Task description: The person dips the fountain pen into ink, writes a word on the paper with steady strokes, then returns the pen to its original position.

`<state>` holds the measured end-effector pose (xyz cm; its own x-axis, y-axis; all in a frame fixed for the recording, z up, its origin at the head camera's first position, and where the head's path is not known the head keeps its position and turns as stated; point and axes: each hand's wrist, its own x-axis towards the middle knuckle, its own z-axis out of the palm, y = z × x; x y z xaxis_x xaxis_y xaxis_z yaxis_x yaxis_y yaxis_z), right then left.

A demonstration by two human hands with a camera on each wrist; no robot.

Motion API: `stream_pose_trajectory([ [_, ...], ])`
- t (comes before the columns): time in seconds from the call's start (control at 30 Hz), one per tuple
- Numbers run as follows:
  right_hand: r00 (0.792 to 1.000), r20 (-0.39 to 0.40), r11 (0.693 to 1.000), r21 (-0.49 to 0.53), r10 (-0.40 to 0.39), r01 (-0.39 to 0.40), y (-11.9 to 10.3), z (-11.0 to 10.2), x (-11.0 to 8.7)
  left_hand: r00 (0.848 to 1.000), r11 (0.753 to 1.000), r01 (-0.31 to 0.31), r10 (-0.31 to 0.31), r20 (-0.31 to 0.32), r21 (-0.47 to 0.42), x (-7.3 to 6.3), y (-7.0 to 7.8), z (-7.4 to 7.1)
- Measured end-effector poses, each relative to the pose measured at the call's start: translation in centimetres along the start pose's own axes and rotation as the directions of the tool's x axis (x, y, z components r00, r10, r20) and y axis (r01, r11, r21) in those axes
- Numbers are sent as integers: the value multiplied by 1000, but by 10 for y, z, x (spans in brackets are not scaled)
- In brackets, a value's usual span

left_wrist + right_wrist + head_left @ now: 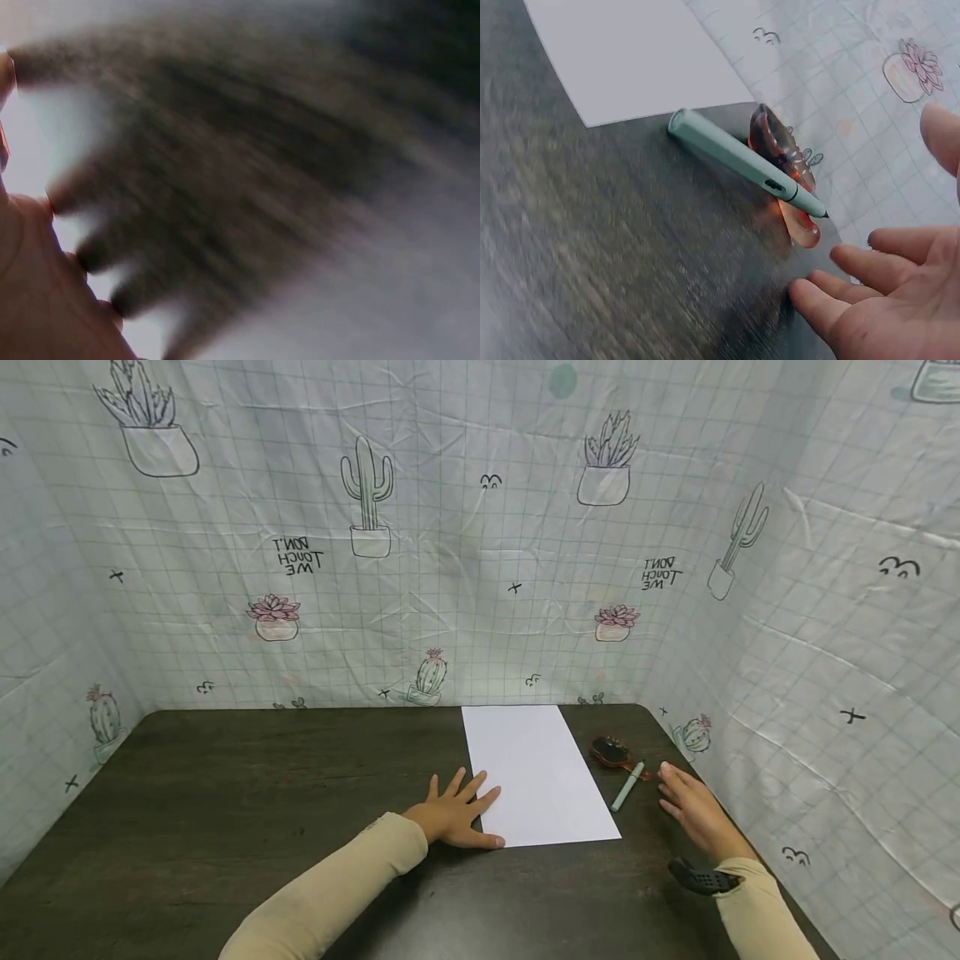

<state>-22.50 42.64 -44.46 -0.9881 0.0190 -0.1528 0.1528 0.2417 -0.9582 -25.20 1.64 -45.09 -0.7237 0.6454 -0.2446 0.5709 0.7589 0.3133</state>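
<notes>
My left hand [455,817] rests on the left edge of a white sheet of paper [540,777], fingers spread, thumb at the near left corner. In the left wrist view, part of the hand [45,277] shows beside a large blurred dark area. To the right of the sheet lies a mint-green pen [627,787], its dark pointed tip uncapped [826,215]. The pen lies across a translucent reddish-orange object [799,221] with a dark oval head and a narrow handle; its kind is unclear. My right hand [697,814] is just right of them, fingers extended, holding nothing.
The dark wooden table [225,810] reaches to a grid-patterned cloth [480,527] with plant drawings, hanging behind and at both sides. The right hand is close to the table's right edge. A black band [702,878] sits on the right wrist.
</notes>
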Motion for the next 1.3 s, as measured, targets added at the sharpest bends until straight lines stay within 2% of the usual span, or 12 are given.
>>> stream_pose_trajectory([
  [0.1,998,7,992,107,70,-70,-1,0,1,1000,1000,1,-1,-2,6,0,-1,1],
  [0.23,989,18,959,242,146,-146,-3,0,2,1000,1000,2,-2,0,11,-1,-1,2],
  [0.3,985,23,929,329,173,-171,-3,-1,4,1000,1000,0,0,3,11,-1,-1,2],
  [0.47,974,37,829,518,224,-210,-3,0,8,1000,1000,-3,3,9,8,-2,-1,1],
  [0.6,972,74,807,546,222,-226,-4,1,8,1000,1000,5,-5,10,-4,-2,-1,2],
  [0.8,968,74,819,521,239,-242,-10,5,11,1000,999,6,-5,24,-40,1,-3,2],
  [1.0,953,-36,847,471,300,-248,-15,17,19,1000,999,6,-5,27,-37,6,-9,7],
  [1.17,940,-127,873,427,316,-236,-17,24,25,999,1000,16,-15,39,-26,1,-5,0],
  [1.3,918,-220,898,373,330,-234,-17,27,29,999,1000,20,-19,44,-22,0,-3,-3],
])
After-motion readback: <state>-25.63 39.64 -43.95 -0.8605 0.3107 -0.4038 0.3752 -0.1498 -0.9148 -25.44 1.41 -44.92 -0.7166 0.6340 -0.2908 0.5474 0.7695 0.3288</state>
